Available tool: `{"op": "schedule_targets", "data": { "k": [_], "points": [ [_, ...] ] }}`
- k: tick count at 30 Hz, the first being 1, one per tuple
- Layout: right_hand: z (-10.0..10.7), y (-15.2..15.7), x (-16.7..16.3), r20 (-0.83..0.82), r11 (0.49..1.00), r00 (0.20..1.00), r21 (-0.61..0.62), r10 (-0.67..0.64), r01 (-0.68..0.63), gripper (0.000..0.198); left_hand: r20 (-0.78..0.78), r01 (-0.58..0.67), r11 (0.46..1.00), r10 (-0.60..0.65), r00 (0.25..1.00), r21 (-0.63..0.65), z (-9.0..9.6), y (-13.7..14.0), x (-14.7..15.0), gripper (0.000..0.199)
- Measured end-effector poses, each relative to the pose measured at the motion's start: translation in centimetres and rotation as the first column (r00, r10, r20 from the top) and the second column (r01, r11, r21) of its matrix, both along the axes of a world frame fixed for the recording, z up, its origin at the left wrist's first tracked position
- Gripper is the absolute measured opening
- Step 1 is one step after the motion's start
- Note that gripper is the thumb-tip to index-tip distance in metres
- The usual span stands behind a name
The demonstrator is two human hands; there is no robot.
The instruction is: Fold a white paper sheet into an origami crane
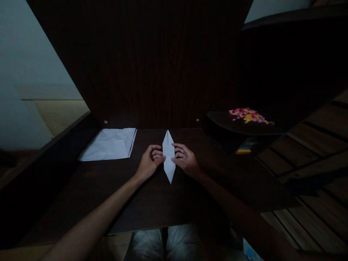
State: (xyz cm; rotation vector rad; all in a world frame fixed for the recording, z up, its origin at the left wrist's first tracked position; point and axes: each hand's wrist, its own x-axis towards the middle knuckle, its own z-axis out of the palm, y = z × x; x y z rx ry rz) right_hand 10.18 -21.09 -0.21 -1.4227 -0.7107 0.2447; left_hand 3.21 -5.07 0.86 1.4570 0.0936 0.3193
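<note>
Between my two hands is a narrow piece of folded white paper, pointed at its near and far ends. A slit runs down the middle of its far point. My left hand grips its left edge, thumb toward me and fingers curled farther up. On the opposite edge, my right hand pinches it the same way. The paper is just above or on the dark tabletop; I cannot tell which. Parts of the curled fingers are hidden.
A stack of creased white paper sheets lies at the left on the table. At the right, a rounded dark shelf carries a pile of small pink, red and yellow pieces. A tall dark panel rises behind the table.
</note>
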Motion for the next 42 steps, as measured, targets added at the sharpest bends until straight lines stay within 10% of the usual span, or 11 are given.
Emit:
{"op": "schedule_targets", "data": {
  "k": [16, 34, 42],
  "points": [
    [0.3, 0.5, -1.5, 0.095, 0.998, 0.993, -0.006, -0.065, 0.066, 0.037, -0.015, 0.049, 0.993, -0.051, 0.999, -0.110, -0.2, -0.7, 0.1, 0.045],
    [0.5, 0.5, 0.0, -0.376, 0.996, 0.926, 0.077, -0.020, 0.053, 0.044, -0.005, 0.082, 0.994, -0.083, 0.997, -0.067, 1.0, -1.0, -0.6, 0.038],
    [0.7, 0.4, -0.4, -0.179, 0.994, 0.984, 0.110, -0.007, 0.027, 0.044, -0.033, -0.011, 0.999, 0.009, 0.999, -0.052, 0.8, -0.9, -0.4, 0.031]
  ]
}}
